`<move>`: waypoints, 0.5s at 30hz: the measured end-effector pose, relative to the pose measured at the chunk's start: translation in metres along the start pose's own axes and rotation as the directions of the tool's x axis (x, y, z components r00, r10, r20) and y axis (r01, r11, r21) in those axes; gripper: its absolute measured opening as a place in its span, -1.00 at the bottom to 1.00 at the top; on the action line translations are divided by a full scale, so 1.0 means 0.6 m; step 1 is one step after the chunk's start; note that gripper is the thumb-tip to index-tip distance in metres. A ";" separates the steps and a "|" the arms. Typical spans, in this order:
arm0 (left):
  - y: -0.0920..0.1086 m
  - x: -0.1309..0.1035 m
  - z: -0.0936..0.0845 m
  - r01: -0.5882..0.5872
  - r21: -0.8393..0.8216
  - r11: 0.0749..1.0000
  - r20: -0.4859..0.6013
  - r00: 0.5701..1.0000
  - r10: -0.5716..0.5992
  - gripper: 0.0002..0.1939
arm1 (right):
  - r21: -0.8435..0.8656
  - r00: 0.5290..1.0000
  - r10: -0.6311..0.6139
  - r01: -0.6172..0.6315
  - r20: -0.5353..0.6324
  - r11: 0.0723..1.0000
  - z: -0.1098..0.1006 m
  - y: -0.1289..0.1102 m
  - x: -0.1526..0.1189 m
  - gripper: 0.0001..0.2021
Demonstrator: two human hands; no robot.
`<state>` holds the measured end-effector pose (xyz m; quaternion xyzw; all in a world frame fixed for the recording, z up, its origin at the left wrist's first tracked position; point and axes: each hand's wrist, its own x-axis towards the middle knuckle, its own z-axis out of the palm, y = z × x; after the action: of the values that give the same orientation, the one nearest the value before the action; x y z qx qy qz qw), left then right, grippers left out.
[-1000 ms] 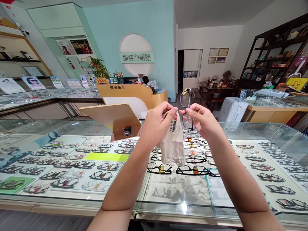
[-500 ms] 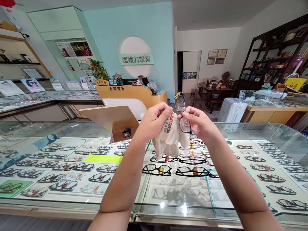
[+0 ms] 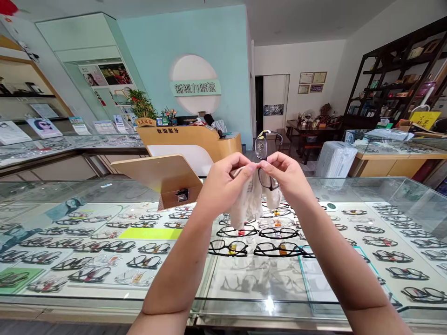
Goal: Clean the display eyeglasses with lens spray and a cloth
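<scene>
My left hand (image 3: 228,179) is closed on a white cloth (image 3: 244,204) that hangs down in folds, its printing partly hidden. Pinched in my right hand (image 3: 284,173) is a pair of dark-framed eyeglasses (image 3: 261,147), turned on end with one lens above the other. My left fingertips and the cloth's upper edge meet the glasses near the bridge. Both hands are held up over a glass display case (image 3: 223,300). Inside it, rows of eyeglass frames (image 3: 228,248) lie below the cloth.
A wooden-framed tabletop mirror (image 3: 160,177), seen from behind, stands on the case to the left. Beyond is a wooden cashier counter (image 3: 190,139). A wrapped suitcase (image 3: 336,158) stands at the right beside another display counter (image 3: 401,156). Dark shelves (image 3: 391,70) line the right wall.
The glasses have turned a little, so a temple now shows at the upper right. My left hand and the cloth have shifted; the red printing no longer shows. The view has shifted slightly.
</scene>
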<state>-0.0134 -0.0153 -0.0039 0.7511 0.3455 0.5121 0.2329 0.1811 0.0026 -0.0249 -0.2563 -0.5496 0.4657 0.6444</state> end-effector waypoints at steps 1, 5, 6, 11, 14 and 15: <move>0.005 -0.002 0.000 -0.010 -0.073 0.997 0.069 0.998 0.015 -0.62 | -0.001 1.000 -0.017 0.017 -0.015 1.000 0.001 0.000 -0.001 -0.50; 0.006 -0.003 0.002 -0.057 -0.376 0.925 0.253 0.954 0.162 -0.48 | 0.073 0.999 -0.037 0.040 -0.033 0.997 0.001 -0.002 -0.006 -0.57; 0.003 -0.001 0.006 -0.071 -0.393 0.917 0.208 0.964 0.164 -0.48 | 0.098 0.998 -0.044 0.047 -0.033 0.994 0.001 -0.002 -0.006 -0.58; -0.023 0.012 0.039 0.000 -0.312 0.950 -0.018 1.000 -0.006 -0.62 | 0.165 0.996 -0.092 0.094 -0.021 0.982 -0.002 0.001 -0.008 -0.62; -0.033 0.020 0.051 0.079 -0.415 0.906 0.115 0.993 -0.034 -0.51 | 0.185 0.992 -0.125 0.123 0.000 0.975 -0.002 0.000 -0.008 -0.63; -0.036 0.022 0.052 0.092 -0.458 0.884 0.135 0.990 -0.033 -0.49 | 0.186 0.992 -0.129 0.126 0.006 0.975 -0.002 -0.001 -0.008 -0.63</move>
<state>0.0126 0.0089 -0.0225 0.6926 0.2224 0.5246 0.4423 0.1825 -0.0019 -0.0270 -0.1554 -0.5251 0.4748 0.6890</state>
